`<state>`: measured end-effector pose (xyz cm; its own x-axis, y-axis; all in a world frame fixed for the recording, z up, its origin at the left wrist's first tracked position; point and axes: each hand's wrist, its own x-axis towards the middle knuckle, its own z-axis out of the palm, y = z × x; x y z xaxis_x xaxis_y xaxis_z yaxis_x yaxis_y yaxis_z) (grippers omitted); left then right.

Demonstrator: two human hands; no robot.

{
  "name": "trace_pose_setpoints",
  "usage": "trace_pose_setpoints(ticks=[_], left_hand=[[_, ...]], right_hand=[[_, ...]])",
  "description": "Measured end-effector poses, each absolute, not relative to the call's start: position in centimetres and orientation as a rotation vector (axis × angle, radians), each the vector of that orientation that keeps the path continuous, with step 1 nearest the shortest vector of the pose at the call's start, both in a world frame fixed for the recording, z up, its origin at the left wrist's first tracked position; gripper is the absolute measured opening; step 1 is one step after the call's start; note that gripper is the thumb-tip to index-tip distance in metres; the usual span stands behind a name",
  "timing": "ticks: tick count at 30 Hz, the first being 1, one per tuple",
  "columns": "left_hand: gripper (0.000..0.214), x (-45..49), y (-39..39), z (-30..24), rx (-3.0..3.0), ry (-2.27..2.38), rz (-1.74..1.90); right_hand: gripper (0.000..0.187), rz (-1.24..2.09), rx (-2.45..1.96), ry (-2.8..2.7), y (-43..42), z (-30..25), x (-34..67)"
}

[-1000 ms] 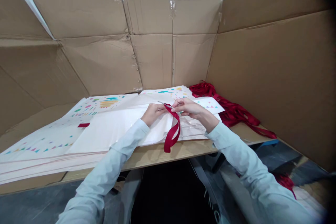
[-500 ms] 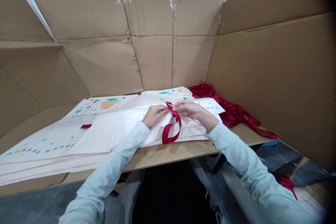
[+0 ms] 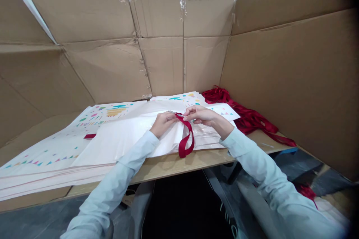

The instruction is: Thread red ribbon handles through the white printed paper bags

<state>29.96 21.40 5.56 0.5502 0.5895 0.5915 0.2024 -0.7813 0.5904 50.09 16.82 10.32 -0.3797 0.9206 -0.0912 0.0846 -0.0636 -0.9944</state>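
Observation:
My left hand (image 3: pixel 164 123) is closed in a pinch at the upper end of a dark red ribbon (image 3: pixel 185 145), over the white paper (image 3: pixel 131 134). Just right of it, my right hand (image 3: pixel 200 115) pinches a thin silvery metal tool (image 3: pixel 179 114), which runs along the ribbon's top end toward the left fingertips. From between the hands the ribbon hangs in a loop to the table's front edge. The left fingers partly hide what they grip, and the tool's exact shape is too small to make out.
Stacked white sheets with coloured party print (image 3: pixel 64 145) cover the left of the table (image 3: pixel 179 164). A short red ribbon piece (image 3: pixel 89 136) lies there. Behind the right hand is a heap of red ribbons (image 3: pixel 246 117). Cardboard walls (image 3: pixel 162 63) enclose the back and sides.
The metal tool's tip has shifted left and down, toward the left fingertips. The ribbon loop has narrowed and swings slightly lower and to the right.

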Motion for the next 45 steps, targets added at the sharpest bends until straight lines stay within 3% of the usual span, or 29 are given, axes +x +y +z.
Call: trace_pose_setpoints(ticks=[5,12,20,31,45], left_hand=[[0.022,30.0,21.2,5.6,2.376,0.654,1.099],[0.023,29.6,20.9,5.3,2.311,0.622,1.127],[0.023,29.2,20.9,5.1,2.242,0.602,1.147],[0.022,29.0,21.6,4.1,2.195,0.599,1.214],[0.017,29.0,21.5,4.3,2.158,0.605,1.234]], right_hand=[[0.022,1.497,-1.190,-1.683,17.0,10.5,49.9],[0.020,1.247,-1.316,-1.522,16.2,10.6,51.5],[0.024,1.363,-1.153,-1.221,15.3,11.1,50.7],[0.010,0.932,-1.503,-1.757,15.0,11.0,51.9],[0.017,1.028,-1.416,-1.823,15.3,9.1,52.9]])
